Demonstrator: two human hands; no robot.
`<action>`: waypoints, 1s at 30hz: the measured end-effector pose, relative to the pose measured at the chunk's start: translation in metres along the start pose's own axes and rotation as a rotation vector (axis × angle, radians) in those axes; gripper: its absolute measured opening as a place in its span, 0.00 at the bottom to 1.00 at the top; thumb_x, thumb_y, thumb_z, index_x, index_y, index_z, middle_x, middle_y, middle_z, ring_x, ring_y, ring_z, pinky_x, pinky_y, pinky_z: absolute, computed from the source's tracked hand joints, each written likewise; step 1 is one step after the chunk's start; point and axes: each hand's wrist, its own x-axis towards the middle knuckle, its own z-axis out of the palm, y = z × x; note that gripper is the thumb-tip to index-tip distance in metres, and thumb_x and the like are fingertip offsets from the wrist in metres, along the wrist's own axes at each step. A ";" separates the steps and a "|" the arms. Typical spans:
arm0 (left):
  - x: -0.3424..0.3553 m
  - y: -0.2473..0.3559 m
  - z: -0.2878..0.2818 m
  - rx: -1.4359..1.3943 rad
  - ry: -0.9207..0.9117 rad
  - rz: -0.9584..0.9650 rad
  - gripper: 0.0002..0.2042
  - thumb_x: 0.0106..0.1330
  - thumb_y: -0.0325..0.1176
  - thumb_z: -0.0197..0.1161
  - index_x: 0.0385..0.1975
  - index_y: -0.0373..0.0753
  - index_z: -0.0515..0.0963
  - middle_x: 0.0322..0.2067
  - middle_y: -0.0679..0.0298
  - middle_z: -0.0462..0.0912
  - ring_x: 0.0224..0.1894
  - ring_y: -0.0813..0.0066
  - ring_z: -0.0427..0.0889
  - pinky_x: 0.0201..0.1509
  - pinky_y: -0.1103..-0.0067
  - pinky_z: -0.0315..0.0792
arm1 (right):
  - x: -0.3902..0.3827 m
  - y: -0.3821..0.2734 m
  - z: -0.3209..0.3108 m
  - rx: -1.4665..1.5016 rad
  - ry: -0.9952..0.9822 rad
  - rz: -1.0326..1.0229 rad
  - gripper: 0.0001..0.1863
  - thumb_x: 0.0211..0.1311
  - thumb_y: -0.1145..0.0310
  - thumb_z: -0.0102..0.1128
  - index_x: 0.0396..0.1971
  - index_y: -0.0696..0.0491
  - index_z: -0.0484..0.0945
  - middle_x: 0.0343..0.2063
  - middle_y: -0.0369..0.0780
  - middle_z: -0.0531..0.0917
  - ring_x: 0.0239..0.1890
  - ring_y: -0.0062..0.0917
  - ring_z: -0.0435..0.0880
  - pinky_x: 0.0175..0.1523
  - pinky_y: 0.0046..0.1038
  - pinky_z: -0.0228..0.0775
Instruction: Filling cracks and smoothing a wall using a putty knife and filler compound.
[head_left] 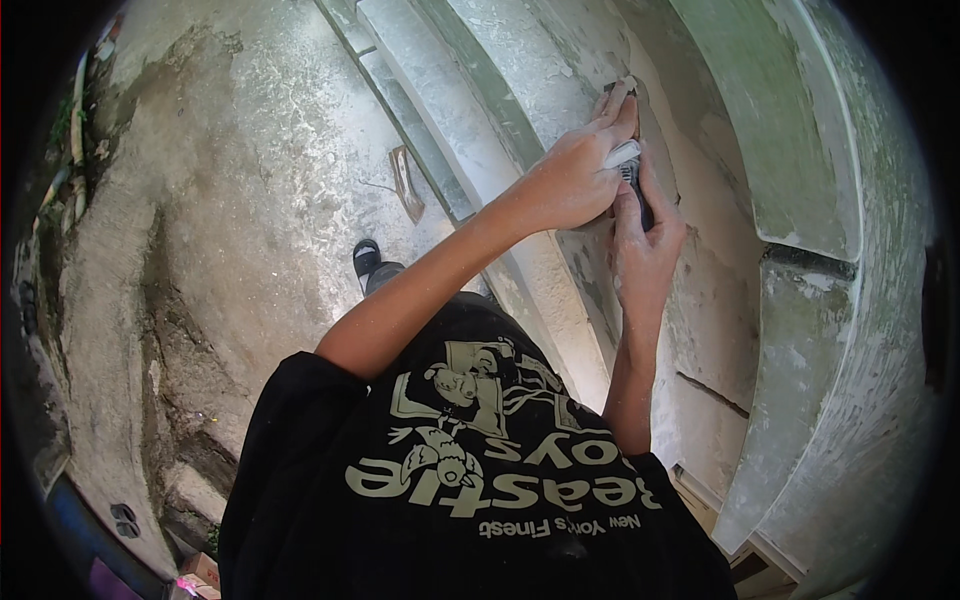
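Note:
My left hand point(575, 178) reaches across from the left, its fingers bent around the upper part of a dark hand tool point(630, 176) with a ribbed side. Below it, my right hand point(648, 250) is wrapped round the tool's lower end. The exact kind of tool cannot be made out, since the fingers cover most of it. A whitish piece point(622, 154) shows between the hands. My left fingertips lie by a small dark-edged part point(627, 84) over a pale, dusty slab point(700, 190). Both hands have white dust on them.
Long pale slabs point(440, 85) run diagonally beside me. A greenish, whitish-streaked ledge point(800, 130) curves along the right. On the rough concrete floor point(230, 180) lies a brown wood scrap point(406, 185), near my dark sandal point(367, 256). A cardboard box point(203, 572) stands lower left.

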 end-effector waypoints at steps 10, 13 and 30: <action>-0.039 0.006 0.038 -0.075 -0.128 -0.014 0.38 0.59 0.19 0.59 0.70 0.18 0.50 0.73 0.31 0.38 0.73 0.33 0.52 0.75 0.63 0.57 | -0.048 0.004 -0.029 -0.092 -0.014 0.177 0.27 0.67 0.77 0.51 0.67 0.59 0.70 0.44 0.46 0.86 0.43 0.19 0.77 0.54 0.24 0.69; -0.033 0.008 0.039 -0.061 -0.098 -0.026 0.36 0.64 0.21 0.54 0.73 0.27 0.50 0.75 0.36 0.41 0.74 0.39 0.52 0.74 0.66 0.57 | -0.041 0.010 -0.028 -0.154 -0.001 0.128 0.27 0.66 0.77 0.51 0.67 0.59 0.70 0.42 0.49 0.86 0.39 0.21 0.77 0.52 0.25 0.70; -0.035 -0.001 0.021 -0.075 -0.133 -0.115 0.32 0.63 0.18 0.51 0.71 0.25 0.55 0.75 0.42 0.45 0.74 0.44 0.56 0.75 0.68 0.57 | -0.046 0.020 -0.009 -0.060 -0.026 0.143 0.29 0.65 0.78 0.49 0.68 0.57 0.69 0.44 0.51 0.85 0.42 0.21 0.78 0.54 0.26 0.71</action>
